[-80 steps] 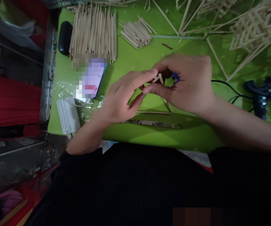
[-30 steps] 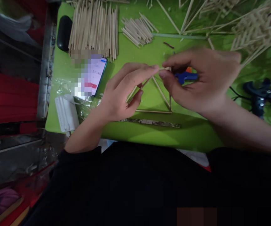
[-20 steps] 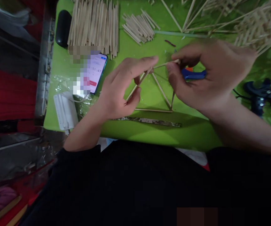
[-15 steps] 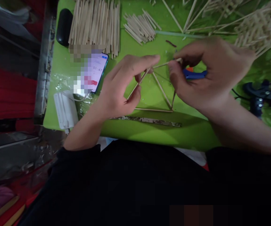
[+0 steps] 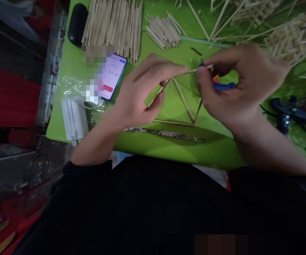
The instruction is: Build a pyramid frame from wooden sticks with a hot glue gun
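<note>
A small frame of thin wooden sticks [image 5: 184, 99] stands on the green tabletop between my hands, its sticks meeting at angles. My left hand [image 5: 142, 92] grips it near the top corner, thumb and fingers closed about a slanting stick. With thumb and forefinger, my right hand [image 5: 232, 79] pinches the end of another thin stick [image 5: 192, 71], which runs across to that corner. Behind the right hand lies a blue tool with an orange part [image 5: 224, 86], mostly covered; a pointed tip shows above the thumb. A flat speckled strip [image 5: 166, 133] rests in front of the frame.
Long sticks [image 5: 112, 26] and short sticks [image 5: 165, 31] lie in piles at the back. A phone [image 5: 114, 76], white power bank [image 5: 74, 117] and black case [image 5: 77, 24] are left. Woven stick pieces [image 5: 288, 37] and dark cutters [image 5: 288, 111] are right.
The view has shifted slightly. Both hands keep their grips on the sticks, and the pointed tip above my right thumb shows more clearly now.
</note>
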Demonstrator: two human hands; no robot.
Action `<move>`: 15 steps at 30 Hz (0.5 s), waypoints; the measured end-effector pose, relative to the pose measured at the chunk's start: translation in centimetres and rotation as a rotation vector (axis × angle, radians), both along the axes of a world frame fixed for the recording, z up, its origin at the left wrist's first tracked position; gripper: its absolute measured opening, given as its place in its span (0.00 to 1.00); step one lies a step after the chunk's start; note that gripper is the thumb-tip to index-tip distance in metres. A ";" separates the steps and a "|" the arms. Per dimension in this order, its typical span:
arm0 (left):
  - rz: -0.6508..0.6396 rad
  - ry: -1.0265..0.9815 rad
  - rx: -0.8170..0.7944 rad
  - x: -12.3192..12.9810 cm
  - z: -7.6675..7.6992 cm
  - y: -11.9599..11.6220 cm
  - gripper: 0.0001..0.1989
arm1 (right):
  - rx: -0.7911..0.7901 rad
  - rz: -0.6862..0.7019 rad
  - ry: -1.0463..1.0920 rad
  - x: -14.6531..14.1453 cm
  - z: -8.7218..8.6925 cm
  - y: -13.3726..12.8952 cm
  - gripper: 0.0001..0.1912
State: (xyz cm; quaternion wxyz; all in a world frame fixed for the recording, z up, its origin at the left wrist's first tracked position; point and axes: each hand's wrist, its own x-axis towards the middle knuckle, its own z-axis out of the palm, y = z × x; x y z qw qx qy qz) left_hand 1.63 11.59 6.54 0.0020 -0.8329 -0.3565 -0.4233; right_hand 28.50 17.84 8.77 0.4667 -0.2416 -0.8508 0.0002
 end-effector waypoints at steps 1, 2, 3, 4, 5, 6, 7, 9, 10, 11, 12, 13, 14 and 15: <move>0.002 -0.008 0.029 0.1 0.1 -0.1 0.21 | 0.006 0.004 -0.004 0.1 0.0 0.1 0.06; -0.005 -0.024 0.036 0.2 0.2 -0.1 0.21 | 0.017 -0.005 0.008 0.2 0.0 0.2 0.05; -0.013 -0.044 0.018 0.2 0.1 -0.1 0.22 | 0.030 -0.004 0.006 0.2 0.0 0.3 0.05; -0.020 -0.059 -0.015 0.2 0.0 -0.1 0.22 | 0.042 -0.002 0.001 0.2 0.0 0.3 0.06; -0.027 -0.070 -0.040 0.1 -0.1 0.0 0.23 | 0.049 -0.002 0.002 0.2 -0.1 0.4 0.06; -0.033 -0.073 -0.053 0.0 -0.2 0.0 0.23 | 0.054 -0.004 0.008 0.1 -0.1 0.4 0.06; -0.036 -0.069 -0.060 -0.1 -0.4 0.1 0.23 | 0.057 -0.001 0.010 0.0 -0.2 0.5 0.06; -0.037 -0.052 -0.066 -0.4 -0.6 0.2 0.24 | 0.063 0.011 0.027 -0.1 -0.4 0.7 0.06; -0.038 -0.045 -0.077 -0.5 -0.6 0.2 0.24 | 0.065 0.022 0.042 -0.1 -0.5 0.8 0.05; -0.038 -0.042 -0.091 -0.5 -0.6 0.2 0.24 | 0.068 0.040 0.051 -0.1 -0.5 0.9 0.05; -0.039 -0.044 -0.103 -0.6 -0.6 0.2 0.24 | 0.068 0.054 0.057 -0.1 -0.6 1.0 0.05; -0.041 -0.050 -0.104 -0.5 -0.5 0.1 0.24 | 0.064 0.063 0.060 -0.1 -0.6 1.0 0.06; -0.039 -0.057 -0.100 -0.5 -0.3 0.0 0.24 | 0.058 0.070 0.056 -0.1 -0.6 1.0 0.06; -0.034 -0.061 -0.088 -0.3 -0.1 -0.1 0.23 | 0.052 0.072 0.048 -0.1 -0.5 1.0 0.05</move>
